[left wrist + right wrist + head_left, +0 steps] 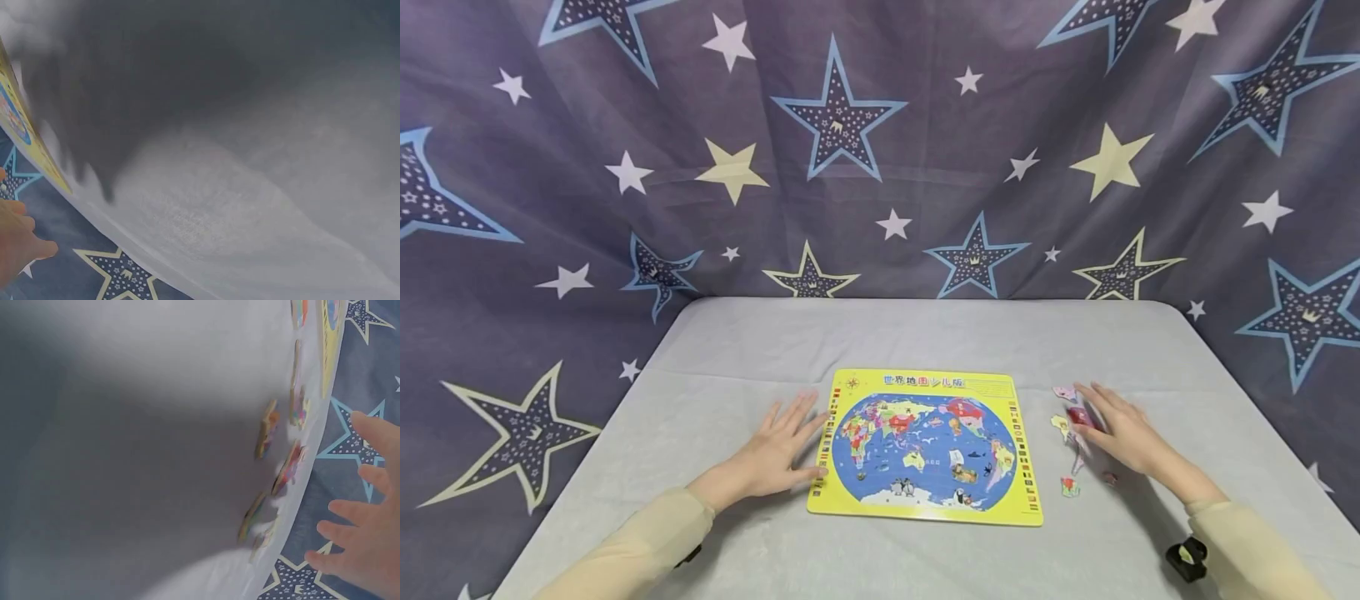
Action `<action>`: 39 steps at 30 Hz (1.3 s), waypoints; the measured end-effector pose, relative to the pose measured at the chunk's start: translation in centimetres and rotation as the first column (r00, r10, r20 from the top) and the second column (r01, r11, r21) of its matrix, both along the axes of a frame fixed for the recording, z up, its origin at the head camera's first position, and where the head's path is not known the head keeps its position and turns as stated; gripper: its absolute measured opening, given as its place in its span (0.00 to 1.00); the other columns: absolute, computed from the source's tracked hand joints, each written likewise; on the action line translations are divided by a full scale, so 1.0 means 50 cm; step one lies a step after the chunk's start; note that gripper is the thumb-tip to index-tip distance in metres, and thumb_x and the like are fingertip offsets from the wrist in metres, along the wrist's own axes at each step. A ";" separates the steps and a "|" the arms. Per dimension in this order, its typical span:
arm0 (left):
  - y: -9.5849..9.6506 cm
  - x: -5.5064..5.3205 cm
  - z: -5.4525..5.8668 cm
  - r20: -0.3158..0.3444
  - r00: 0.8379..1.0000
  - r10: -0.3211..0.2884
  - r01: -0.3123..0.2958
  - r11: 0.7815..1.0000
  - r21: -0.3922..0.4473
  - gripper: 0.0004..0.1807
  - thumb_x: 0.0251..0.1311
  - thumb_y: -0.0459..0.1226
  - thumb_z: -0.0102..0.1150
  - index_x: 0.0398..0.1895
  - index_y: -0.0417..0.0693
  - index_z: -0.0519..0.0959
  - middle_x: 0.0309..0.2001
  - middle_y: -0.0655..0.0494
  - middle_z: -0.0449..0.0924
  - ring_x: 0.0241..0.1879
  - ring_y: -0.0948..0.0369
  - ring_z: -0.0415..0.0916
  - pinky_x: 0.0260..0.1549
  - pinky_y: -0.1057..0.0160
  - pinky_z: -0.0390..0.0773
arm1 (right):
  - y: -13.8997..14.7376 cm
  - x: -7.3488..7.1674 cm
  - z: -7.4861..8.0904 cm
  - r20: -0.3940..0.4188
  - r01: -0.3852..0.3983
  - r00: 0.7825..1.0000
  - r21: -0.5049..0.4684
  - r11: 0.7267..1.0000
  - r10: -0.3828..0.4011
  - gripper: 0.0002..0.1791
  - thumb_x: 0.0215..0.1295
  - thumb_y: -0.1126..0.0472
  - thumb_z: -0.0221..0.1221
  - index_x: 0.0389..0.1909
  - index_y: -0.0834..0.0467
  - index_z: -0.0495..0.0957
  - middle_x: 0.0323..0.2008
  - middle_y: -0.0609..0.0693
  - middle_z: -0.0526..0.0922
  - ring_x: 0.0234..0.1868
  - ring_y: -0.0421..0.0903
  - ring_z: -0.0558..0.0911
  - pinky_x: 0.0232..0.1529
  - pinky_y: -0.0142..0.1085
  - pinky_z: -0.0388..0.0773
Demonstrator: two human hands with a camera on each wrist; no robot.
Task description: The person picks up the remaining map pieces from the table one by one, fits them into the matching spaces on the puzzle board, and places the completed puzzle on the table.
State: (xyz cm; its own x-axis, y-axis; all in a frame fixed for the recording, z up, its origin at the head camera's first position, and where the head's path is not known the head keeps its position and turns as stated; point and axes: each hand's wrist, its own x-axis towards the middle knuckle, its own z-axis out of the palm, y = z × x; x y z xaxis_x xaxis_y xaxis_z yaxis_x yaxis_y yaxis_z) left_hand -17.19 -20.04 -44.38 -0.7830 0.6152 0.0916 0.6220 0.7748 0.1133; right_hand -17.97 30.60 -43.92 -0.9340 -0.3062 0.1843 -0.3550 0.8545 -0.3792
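Note:
A yellow-bordered world map puzzle board lies flat on the table. My left hand, its fingers spread, is at the board's left edge; whether the fingertips touch it I cannot tell. In the left wrist view part of the left hand shows at the lower left. To the right of the board lie several loose puzzle pieces, among them a pink one and a red and green one. Over these pieces is my right hand, fingers extended, partly hiding some. The right wrist view shows the right hand holding nothing.
A pale grey cloth covers the table. Behind it and at both sides hangs a dark curtain with stars. In the right wrist view, several thin pieces, including a red one, lie apart on the cloth.

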 end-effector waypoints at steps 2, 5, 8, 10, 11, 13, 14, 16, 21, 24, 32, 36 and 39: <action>0.000 0.002 -0.002 0.002 1.000 -0.013 0.013 1.000 0.001 0.43 0.54 0.60 0.47 0.66 0.43 0.55 0.68 0.40 0.41 0.66 0.45 0.40 0.59 0.41 0.42 | 0.004 -0.002 -0.004 -0.008 -0.020 1.000 -0.038 0.999 0.020 0.33 0.57 0.55 0.58 0.61 0.64 0.60 0.57 0.74 0.58 0.55 0.73 0.58 0.50 0.65 0.52; -0.001 0.005 -0.006 0.009 1.000 -0.029 0.029 1.000 0.005 0.42 0.54 0.60 0.46 0.66 0.43 0.55 0.68 0.41 0.41 0.66 0.46 0.40 0.59 0.41 0.42 | 0.011 -0.007 -0.009 0.018 -0.040 0.999 -0.100 0.994 0.042 0.32 0.56 0.58 0.58 0.59 0.67 0.61 0.56 0.75 0.60 0.55 0.72 0.59 0.51 0.64 0.54; -0.002 0.008 -0.009 0.032 0.999 -0.034 0.034 0.999 0.004 0.42 0.54 0.60 0.45 0.66 0.44 0.54 0.68 0.43 0.40 0.67 0.48 0.39 0.60 0.43 0.42 | 0.018 -0.012 -0.013 0.065 -0.034 0.997 -0.144 0.989 0.043 0.30 0.57 0.60 0.58 0.58 0.69 0.62 0.56 0.73 0.62 0.56 0.70 0.59 0.52 0.62 0.55; -0.002 0.011 -0.010 0.050 0.998 -0.036 0.036 0.999 0.002 0.42 0.55 0.61 0.44 0.66 0.44 0.54 0.68 0.44 0.40 0.67 0.49 0.38 0.60 0.43 0.41 | 0.022 -0.015 -0.014 0.083 -0.023 0.996 -0.158 0.987 0.037 0.29 0.57 0.61 0.58 0.57 0.70 0.63 0.55 0.72 0.64 0.55 0.70 0.61 0.51 0.61 0.57; -0.002 0.011 -0.011 0.061 0.997 -0.036 0.036 0.999 0.001 0.42 0.55 0.61 0.44 0.66 0.44 0.54 0.68 0.44 0.40 0.67 0.50 0.37 0.60 0.44 0.41 | 0.024 -0.016 -0.014 0.086 -0.017 0.996 -0.164 0.986 0.031 0.28 0.57 0.61 0.58 0.56 0.70 0.64 0.54 0.72 0.65 0.54 0.70 0.63 0.50 0.60 0.59; -0.001 0.013 -0.012 0.079 0.996 -0.034 0.034 0.999 -0.001 0.43 0.55 0.61 0.43 0.66 0.44 0.53 0.69 0.45 0.40 0.67 0.51 0.36 0.61 0.44 0.40 | 0.027 -0.018 -0.015 0.090 -0.004 0.996 -0.176 0.984 0.021 0.27 0.56 0.62 0.58 0.55 0.71 0.65 0.52 0.72 0.67 0.52 0.69 0.65 0.48 0.59 0.63; -0.001 0.013 -0.012 0.088 0.996 -0.032 0.032 0.999 -0.001 0.43 0.54 0.62 0.43 0.66 0.45 0.53 0.69 0.45 0.40 0.67 0.51 0.36 0.61 0.45 0.40 | 0.028 -0.019 -0.015 0.097 0.001 0.995 -0.181 0.983 0.017 0.27 0.56 0.63 0.58 0.54 0.71 0.66 0.52 0.72 0.67 0.51 0.69 0.67 0.47 0.58 0.65; 0.000 0.015 -0.014 0.100 0.994 -0.032 0.033 0.999 -0.003 0.43 0.54 0.62 0.43 0.67 0.45 0.53 0.69 0.46 0.40 0.67 0.51 0.37 0.61 0.45 0.40 | 0.029 -0.022 -0.016 0.106 0.010 0.994 -0.194 0.981 0.011 0.26 0.55 0.63 0.59 0.53 0.72 0.67 0.50 0.73 0.69 0.48 0.68 0.70 0.44 0.55 0.69; 0.000 0.017 -0.020 0.103 0.994 -0.041 0.043 0.999 -0.015 0.44 0.53 0.64 0.42 0.67 0.46 0.53 0.69 0.46 0.41 0.67 0.51 0.38 0.61 0.45 0.40 | 0.031 -0.030 -0.021 0.127 0.022 0.992 -0.220 0.975 0.006 0.24 0.53 0.66 0.60 0.50 0.73 0.69 0.47 0.72 0.72 0.45 0.65 0.74 0.43 0.50 0.72; -0.001 0.019 -0.023 0.108 0.993 -0.053 0.055 0.998 -0.016 0.44 0.53 0.64 0.41 0.67 0.46 0.53 0.69 0.47 0.42 0.67 0.51 0.39 0.61 0.46 0.41 | 0.030 -0.033 -0.024 0.131 0.026 0.991 -0.239 0.971 0.006 0.23 0.51 0.68 0.61 0.48 0.74 0.70 0.42 0.70 0.75 0.42 0.63 0.76 0.41 0.48 0.73; -0.003 0.028 -0.026 0.160 0.985 -0.061 0.064 0.998 -0.015 0.44 0.53 0.64 0.41 0.67 0.46 0.52 0.69 0.48 0.42 0.67 0.52 0.39 0.61 0.46 0.41 | 0.028 -0.036 -0.028 0.141 0.015 0.990 -0.264 0.964 0.023 0.21 0.47 0.69 0.63 0.43 0.75 0.73 0.35 0.65 0.78 0.37 0.58 0.77 0.37 0.43 0.76; -0.004 0.031 -0.027 0.180 0.982 -0.054 0.060 0.998 -0.030 0.44 0.53 0.64 0.41 0.67 0.47 0.51 0.69 0.49 0.42 0.67 0.53 0.39 0.61 0.47 0.41 | 0.029 -0.039 -0.031 0.147 0.028 0.989 -0.235 0.972 0.007 0.21 0.47 0.69 0.63 0.43 0.75 0.73 0.34 0.62 0.79 0.35 0.55 0.77 0.35 0.41 0.75; -0.005 0.034 -0.028 0.193 0.980 -0.044 0.053 0.998 -0.040 0.44 0.53 0.64 0.41 0.68 0.47 0.50 0.69 0.50 0.42 0.67 0.54 0.38 0.61 0.47 0.41 | 0.028 -0.041 -0.034 0.146 0.037 0.989 -0.207 0.978 -0.007 0.21 0.46 0.69 0.63 0.43 0.74 0.74 0.33 0.61 0.78 0.34 0.53 0.77 0.34 0.38 0.74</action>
